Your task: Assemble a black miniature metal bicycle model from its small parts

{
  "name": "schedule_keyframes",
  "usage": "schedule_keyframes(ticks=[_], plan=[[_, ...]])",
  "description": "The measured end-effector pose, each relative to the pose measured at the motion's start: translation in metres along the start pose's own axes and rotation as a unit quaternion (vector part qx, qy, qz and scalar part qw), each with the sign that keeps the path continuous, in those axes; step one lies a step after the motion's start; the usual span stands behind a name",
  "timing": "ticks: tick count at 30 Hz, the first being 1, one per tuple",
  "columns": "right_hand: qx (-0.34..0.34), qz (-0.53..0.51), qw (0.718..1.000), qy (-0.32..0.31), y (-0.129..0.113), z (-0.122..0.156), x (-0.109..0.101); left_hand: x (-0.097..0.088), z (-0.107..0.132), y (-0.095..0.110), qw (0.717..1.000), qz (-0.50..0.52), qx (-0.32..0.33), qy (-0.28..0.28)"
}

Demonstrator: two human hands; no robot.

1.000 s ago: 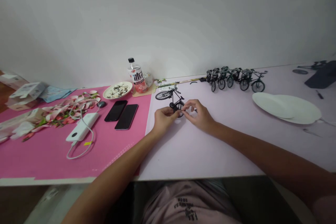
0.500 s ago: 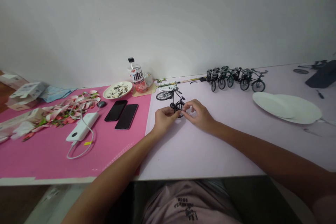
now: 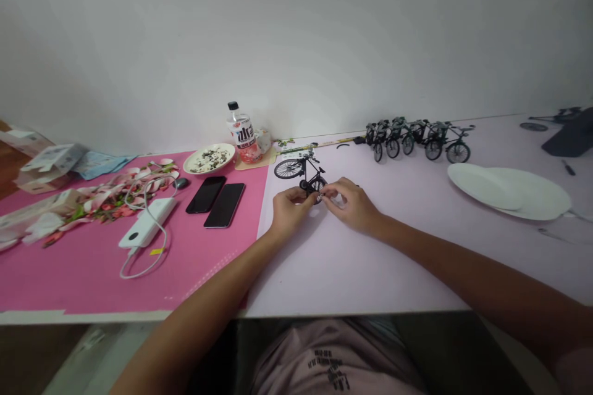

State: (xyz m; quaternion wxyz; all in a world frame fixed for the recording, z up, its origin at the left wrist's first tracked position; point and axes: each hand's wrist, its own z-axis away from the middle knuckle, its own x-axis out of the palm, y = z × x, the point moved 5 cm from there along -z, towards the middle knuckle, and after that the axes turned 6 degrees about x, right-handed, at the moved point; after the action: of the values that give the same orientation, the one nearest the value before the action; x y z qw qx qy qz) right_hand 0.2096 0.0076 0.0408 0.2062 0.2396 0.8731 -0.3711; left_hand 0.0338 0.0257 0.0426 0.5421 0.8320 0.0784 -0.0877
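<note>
In the head view, one pale bowl is holding dark and white bits left of centre, and one black-capped bottle is standing just beside it, its label hiding much of the inside. Two white plates are overlapping at the right of the frame. Two dark phones are lying side by side below the bowl, while one white corded device is resting to their left, near scattered pink petals. Right of centre, a row of toy bicycles is standing, overlapping too much for a sure count. Mid-frame, one small black bicycle is tilting over the pale half of the tabletop, the left hand pinching it near its lower wheel with its fingers. The right hand is meeting it there, thumb and forefinger pressing together at the wheel's edge; whether they are gripping any small part, I cannot tell.
</note>
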Motion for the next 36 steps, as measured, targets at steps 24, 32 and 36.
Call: schedule_keyframes(ticks=[24,32,36], plan=[[0.087,0.012,0.994,-0.064,0.013,0.002,0.011,0.005,0.007,0.001,0.999,-0.033,0.013,-0.007],[0.064,0.079,0.994,-0.045,0.006,0.002,0.007,0.008,0.009,0.003,0.998,-0.02,0.028,-0.045],[0.064,0.078,0.993,-0.059,0.007,0.001,0.007,0.009,0.011,0.007,0.998,-0.029,0.033,-0.055]])
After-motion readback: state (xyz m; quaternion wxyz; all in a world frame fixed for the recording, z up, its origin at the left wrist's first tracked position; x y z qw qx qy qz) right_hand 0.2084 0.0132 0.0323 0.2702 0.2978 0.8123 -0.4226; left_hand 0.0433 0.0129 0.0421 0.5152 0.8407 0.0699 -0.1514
